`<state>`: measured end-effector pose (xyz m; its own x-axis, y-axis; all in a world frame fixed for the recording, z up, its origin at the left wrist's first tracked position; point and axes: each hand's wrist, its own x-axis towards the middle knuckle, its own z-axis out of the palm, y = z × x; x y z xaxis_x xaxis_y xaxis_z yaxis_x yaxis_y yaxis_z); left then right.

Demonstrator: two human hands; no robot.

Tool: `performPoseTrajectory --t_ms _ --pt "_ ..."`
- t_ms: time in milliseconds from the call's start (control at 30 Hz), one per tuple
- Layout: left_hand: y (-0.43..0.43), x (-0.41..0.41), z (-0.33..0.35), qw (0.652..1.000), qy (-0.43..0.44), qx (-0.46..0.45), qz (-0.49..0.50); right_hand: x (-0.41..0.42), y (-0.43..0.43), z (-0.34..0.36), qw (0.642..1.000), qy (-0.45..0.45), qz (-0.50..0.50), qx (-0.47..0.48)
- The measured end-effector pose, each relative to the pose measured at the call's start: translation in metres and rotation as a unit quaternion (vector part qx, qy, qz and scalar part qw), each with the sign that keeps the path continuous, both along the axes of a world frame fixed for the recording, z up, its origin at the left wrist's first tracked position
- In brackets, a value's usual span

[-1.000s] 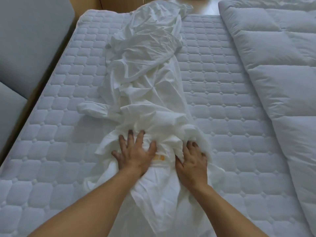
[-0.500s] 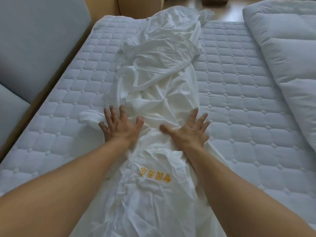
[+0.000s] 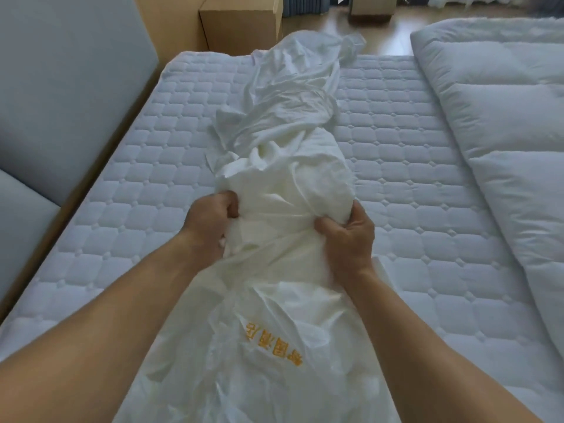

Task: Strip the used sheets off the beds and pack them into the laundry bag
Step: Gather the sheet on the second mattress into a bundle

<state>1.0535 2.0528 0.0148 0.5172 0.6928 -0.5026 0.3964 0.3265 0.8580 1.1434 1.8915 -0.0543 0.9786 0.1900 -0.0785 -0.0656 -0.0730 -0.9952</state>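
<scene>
Down the middle of the quilted mattress [image 3: 137, 184] lies the used sheet [image 3: 293, 117], already stripped and bunched into a long roll. The left hand [image 3: 210, 218] and right hand [image 3: 348, 236] each clutch a fistful at its near end. Whether the orange-lettered cloth [image 3: 274, 343] nearest is the laundry bag I cannot tell, and packing looks unfinished. A duvet [image 3: 503, 132] lies to the right.

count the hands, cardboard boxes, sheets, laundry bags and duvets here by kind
hands: 2, left hand and right hand
cardboard boxes: 2, near box and far box
sheets: 1, sheet
laundry bags: 1, laundry bag
duvets: 1, duvet
total: 7
</scene>
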Motion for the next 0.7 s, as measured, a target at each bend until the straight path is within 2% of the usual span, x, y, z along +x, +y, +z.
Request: performPoseTrajectory --t_ms 100,167,200,300,433,500,567,633,667,700 --pt "-0.022 -0.026 0.051 0.981 -0.036 0.191 -0.012 -0.016 -0.013 0.049 0.992 -0.065 -0.012 0.104" --pt "-0.042 -0.049 0.074 0.958 -0.056 0.281 -0.028 -0.033 -0.022 0.078 0.988 -0.096 -0.019 0.12" --pt "-0.053 -0.062 0.081 0.954 -0.071 0.292 -0.015 -0.045 -0.03 0.088 0.987 -0.109 -0.023 0.114" --pt "-0.097 -0.113 0.095 0.962 -0.125 0.241 0.037 -0.096 -0.07 0.096 0.985 -0.157 -0.028 0.073" --pt "-0.147 -0.198 0.069 0.982 -0.067 0.155 0.088 -0.189 -0.139 0.079 0.984 -0.173 -0.02 0.023" --pt "-0.158 -0.235 0.038 0.984 0.012 0.173 0.047 -0.228 -0.166 0.068 0.995 -0.08 -0.054 0.007" --pt "-0.158 -0.258 0.002 0.966 0.152 0.194 -0.077 -0.257 -0.183 0.051 0.988 0.072 -0.1 -0.092" --pt "-0.154 -0.267 -0.016 0.908 0.3 0.218 -0.198 -0.273 -0.191 0.033 0.939 0.227 -0.03 -0.257" --pt "-0.151 -0.269 -0.021 0.884 0.331 0.251 -0.215 -0.276 -0.192 0.027 0.908 0.272 0.019 -0.32" --pt "-0.148 -0.269 -0.025 0.881 0.318 0.287 -0.201 -0.275 -0.193 0.022 0.894 0.271 0.03 -0.357"
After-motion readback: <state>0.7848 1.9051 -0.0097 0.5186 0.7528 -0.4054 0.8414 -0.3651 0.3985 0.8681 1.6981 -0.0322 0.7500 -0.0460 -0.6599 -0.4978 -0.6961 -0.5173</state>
